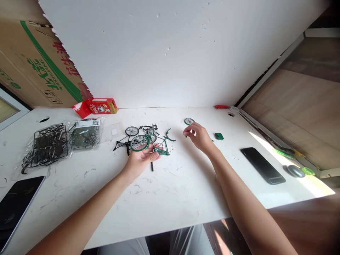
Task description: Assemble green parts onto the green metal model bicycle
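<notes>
In my left hand (142, 157) is a green model bicycle (166, 144), gripped near its frame with thumb and fingers. One spoked wheel (140, 142) shows at its left end, and green handlebars stick out at the upper right. My right hand (198, 135) is off to the right, thumb and fingertips pinched on a tiny dark piece (186, 136) too small to name. Just beyond that hand lies a loose spoked wheel (189, 121). A black model bicycle (120, 144) lies on the table behind the green one, partly hidden by it. A short black rod (152, 166) lies below my left hand.
Clear bags of dark plastic parts (50, 145) lie at the left, near a red box (102, 106). A small green block (219, 136) and a black phone (262, 165) are at the right. A dark tablet-like device (18, 202) sits at the left edge. A white panel (159, 63) closes the back.
</notes>
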`<state>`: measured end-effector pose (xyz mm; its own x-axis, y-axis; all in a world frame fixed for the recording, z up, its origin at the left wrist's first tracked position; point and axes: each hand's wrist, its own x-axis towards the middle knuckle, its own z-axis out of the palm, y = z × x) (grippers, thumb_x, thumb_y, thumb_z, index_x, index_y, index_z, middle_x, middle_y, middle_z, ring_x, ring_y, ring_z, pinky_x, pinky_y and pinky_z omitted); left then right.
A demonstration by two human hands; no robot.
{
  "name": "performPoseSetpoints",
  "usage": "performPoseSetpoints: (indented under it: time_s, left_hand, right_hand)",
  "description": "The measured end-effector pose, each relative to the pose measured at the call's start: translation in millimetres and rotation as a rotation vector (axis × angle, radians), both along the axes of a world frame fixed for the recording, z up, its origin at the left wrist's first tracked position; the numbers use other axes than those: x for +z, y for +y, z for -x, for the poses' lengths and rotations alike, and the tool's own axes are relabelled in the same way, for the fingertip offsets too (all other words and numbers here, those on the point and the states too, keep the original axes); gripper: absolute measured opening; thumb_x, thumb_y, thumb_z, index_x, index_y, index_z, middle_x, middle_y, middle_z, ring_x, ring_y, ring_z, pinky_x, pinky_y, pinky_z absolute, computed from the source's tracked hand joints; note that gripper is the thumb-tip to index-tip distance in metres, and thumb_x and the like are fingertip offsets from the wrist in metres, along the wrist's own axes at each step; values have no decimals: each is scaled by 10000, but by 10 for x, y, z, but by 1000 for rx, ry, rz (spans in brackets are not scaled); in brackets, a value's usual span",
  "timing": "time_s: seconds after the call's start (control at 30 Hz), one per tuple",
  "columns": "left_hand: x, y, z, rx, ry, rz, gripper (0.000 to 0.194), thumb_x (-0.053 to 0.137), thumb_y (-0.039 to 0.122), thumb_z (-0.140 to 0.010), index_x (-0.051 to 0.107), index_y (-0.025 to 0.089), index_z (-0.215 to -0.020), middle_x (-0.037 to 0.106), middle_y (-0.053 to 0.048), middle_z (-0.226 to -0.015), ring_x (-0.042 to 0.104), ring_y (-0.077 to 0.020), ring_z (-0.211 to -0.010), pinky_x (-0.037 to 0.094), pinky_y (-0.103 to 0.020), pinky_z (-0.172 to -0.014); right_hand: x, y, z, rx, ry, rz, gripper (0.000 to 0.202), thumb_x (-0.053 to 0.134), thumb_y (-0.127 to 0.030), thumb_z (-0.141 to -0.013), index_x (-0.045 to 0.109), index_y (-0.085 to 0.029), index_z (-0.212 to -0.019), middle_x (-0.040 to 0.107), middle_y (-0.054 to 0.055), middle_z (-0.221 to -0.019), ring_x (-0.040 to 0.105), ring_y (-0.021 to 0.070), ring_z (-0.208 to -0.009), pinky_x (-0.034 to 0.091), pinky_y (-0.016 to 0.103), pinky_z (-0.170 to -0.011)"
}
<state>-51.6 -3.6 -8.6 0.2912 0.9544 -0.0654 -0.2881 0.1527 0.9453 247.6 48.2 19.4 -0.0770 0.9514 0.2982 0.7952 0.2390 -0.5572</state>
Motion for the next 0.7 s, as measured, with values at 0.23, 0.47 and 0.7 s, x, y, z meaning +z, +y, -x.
performPoseSetpoints:
  time_s: [0.23,0.47,0.7]
  left_hand:
    - [-17,-21,-30,-114,94,-46,457,934,338,-775,764,143,-1152,800,-158,-1208,747,-337,-1166,606,-509,-1036]
    - [-43,-36,-15,-138,187,-88,492,909,365,-803,786,133,-1219,817,-132,-1071,759,-265,-981,604,-402,-926]
    - [-16,-64,-16,-169,189,-138,443,857,405,-866,773,128,-1202,800,-135,-1074,745,-262,-1016,593,-374,-907]
  right_hand:
    - [36,-380,734,273,405,-169,245,675,-453,-1039,798,-241,-1034,793,72,-982,699,209,-883,510,319,-634]
    - [38,-553,915,435,282,-334,126,717,-301,-1028,826,-247,-1062,813,52,-929,681,202,-859,551,353,-705]
    - [8,-551,957,422,217,-346,123,709,-288,-1032,822,-241,-1045,813,53,-931,677,206,-869,571,378,-786]
